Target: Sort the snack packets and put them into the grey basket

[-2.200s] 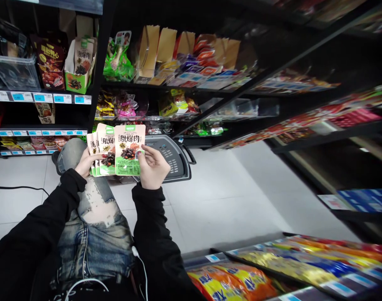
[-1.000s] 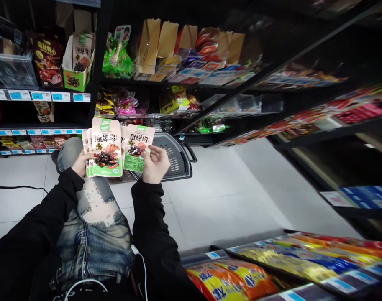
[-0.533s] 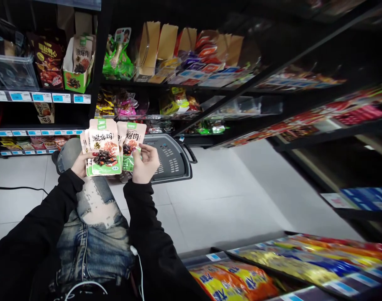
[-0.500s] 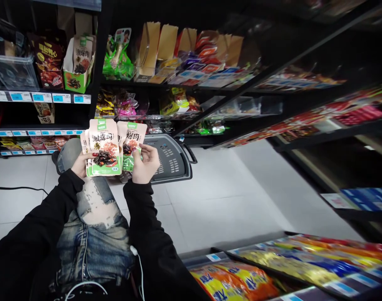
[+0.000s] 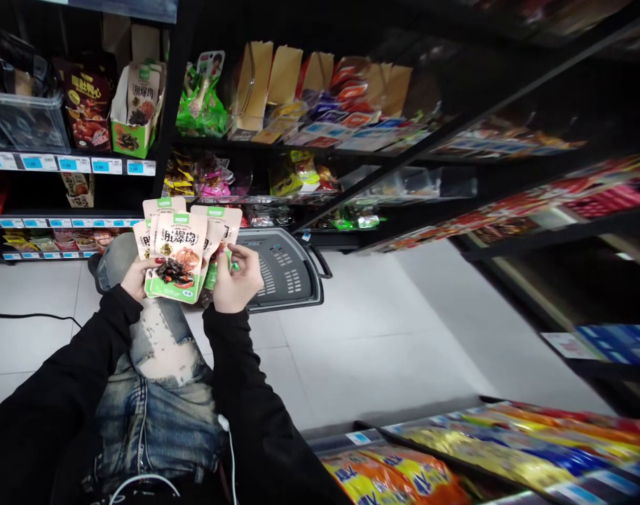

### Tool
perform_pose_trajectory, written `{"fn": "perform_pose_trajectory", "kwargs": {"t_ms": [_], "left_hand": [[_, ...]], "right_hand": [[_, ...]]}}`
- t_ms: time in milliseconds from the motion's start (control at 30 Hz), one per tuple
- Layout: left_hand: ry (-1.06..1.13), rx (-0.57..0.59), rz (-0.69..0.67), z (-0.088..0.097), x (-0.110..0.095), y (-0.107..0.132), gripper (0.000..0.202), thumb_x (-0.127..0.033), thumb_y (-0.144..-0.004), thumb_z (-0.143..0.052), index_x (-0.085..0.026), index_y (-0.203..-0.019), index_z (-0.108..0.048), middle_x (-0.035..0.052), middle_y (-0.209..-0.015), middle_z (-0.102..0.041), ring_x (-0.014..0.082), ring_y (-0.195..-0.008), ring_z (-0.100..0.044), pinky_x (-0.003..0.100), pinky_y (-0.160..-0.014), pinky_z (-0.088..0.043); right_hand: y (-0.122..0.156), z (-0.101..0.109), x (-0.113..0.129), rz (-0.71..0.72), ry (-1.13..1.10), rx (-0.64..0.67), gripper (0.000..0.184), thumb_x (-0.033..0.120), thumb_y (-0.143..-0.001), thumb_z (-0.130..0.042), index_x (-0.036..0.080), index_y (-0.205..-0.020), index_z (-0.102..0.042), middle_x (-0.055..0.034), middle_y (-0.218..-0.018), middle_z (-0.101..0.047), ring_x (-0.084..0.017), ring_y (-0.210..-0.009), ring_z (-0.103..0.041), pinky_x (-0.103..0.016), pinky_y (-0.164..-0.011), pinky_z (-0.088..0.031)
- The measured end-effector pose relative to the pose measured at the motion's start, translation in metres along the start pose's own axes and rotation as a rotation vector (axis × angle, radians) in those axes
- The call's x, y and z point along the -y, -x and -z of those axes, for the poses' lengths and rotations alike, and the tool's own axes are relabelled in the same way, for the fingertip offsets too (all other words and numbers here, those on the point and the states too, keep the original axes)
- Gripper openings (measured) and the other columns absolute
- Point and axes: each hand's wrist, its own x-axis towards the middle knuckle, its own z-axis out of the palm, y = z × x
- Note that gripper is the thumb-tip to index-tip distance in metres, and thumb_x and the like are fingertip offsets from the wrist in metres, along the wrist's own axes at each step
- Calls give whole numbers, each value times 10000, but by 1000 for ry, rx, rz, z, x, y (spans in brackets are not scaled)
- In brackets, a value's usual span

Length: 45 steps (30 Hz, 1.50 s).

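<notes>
Several pink-and-green snack packets point(image 5: 179, 245) are fanned out in front of me, above my knee. My left hand point(image 5: 136, 278) grips their left edge, with the thumb on the front packet. On the other side, my right hand point(image 5: 238, 279) pinches packets at the right of the fan, its fingers bent over their edge. A packet behind point(image 5: 225, 219) shows only its upper part, as my fingers and the front packet cover the rest. Beyond my right hand a dark grey shopping basket point(image 5: 293, 270) sits on the floor, partly hidden.
A display box point(image 5: 132, 140) of matching packets stands on the upper left shelf, beside dark red packets point(image 5: 89, 105). Price labels line the shelf edge point(image 5: 72, 164). Bagged snacks point(image 5: 398, 473) fill a low rack at bottom right. A black cable point(image 5: 30, 315) lies on the tiled floor.
The packets have shifted within the fan: one now sticks up at the back, and the front one is tilted. My right hand has moved slightly left, closer to my left hand.
</notes>
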Motion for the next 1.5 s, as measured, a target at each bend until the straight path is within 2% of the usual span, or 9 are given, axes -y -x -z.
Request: {"fn": "perform_pose_trajectory", "kwargs": {"t_ms": [200, 333, 467, 667, 767, 867, 1033, 1333, 1500], "left_hand": [[13, -20, -40, -5, -2, 2, 338, -88, -501, -662, -142, -833, -637, 14, -674, -707, 238, -767, -699, 396, -871, -525], [-29, 25, -41, -8, -1, 4, 375, -92, -487, -673, -141, -857, -637, 9, -654, -702, 261, -831, -697, 406, -898, -513], [-49, 34, -53, -8, 0, 4, 375, -112, -511, -686, -138, -883, -638, 45, -761, -730, 278, -902, -685, 420, -927, -497], [-72, 29, -67, -8, 2, 2, 421, -168, -524, -743, -130, -930, -642, 82, -847, -737, 305, -952, -671, 440, -940, -483], [-69, 44, -91, -8, 4, 1, 420, -210, -533, -765, -130, -928, -646, 88, -862, -738, 306, -963, -668, 434, -945, -478], [-50, 54, -107, -7, 5, 0, 429, -235, -543, -770, -131, -941, -646, 88, -887, -737, 304, -983, -662, 425, -951, -474], [-46, 52, -131, -6, 5, 1, 443, -248, -579, -749, -128, -991, -638, 76, -899, -738, 284, -961, -671, 409, -941, -477], [-51, 60, -161, -5, 4, 0, 447, -193, -552, -721, -141, -988, -637, 49, -867, -742, 277, -951, -673, 399, -923, -481], [-114, 39, -225, -4, 10, -4, 419, -180, -519, -737, -140, -927, -651, 60, -874, -742, 293, -984, -658, 386, -917, -484]], "right_hand": [[6, -10, -6, -66, -164, 155, 141, 306, -800, -509, 177, -847, -544, -23, -793, -628, -137, -734, -608, -262, -698, -479], [15, -14, -6, -5, -224, 266, 365, 487, -874, -364, 172, -872, -550, -64, -853, -653, -172, -833, -621, -299, -769, -482], [15, -14, -2, -99, -182, 429, 535, 500, -683, -664, 159, -1069, -521, -107, -1027, -676, -212, -925, -645, -315, -821, -496], [3, -11, -11, -238, -244, 562, 570, 441, -641, -710, 169, -1090, -488, -103, -1060, -673, -218, -946, -646, -369, -889, -480], [3, -12, -14, -271, -308, 523, 613, 443, -625, -719, 169, -1103, -452, -122, -1126, -637, -218, -1006, -625, -377, -912, -474], [8, -16, -11, -278, -336, 391, 670, 424, -585, -743, 168, -1115, -423, -140, -1189, -584, -208, -1046, -601, -360, -916, -475], [12, -17, -1, -282, -303, 252, 528, 398, -554, -753, 175, -939, -468, -85, -972, -627, -175, -875, -623, -320, -805, -511], [2, -11, -2, -288, -298, 227, 503, 397, -631, -702, 136, -1036, -555, -59, -861, -653, -163, -768, -622, -339, -786, -509], [8, -12, 2, -102, -50, 272, 355, 421, -716, -633, 164, -958, -662, -50, -854, -571, -174, -831, -554, -336, -813, -479]]}}
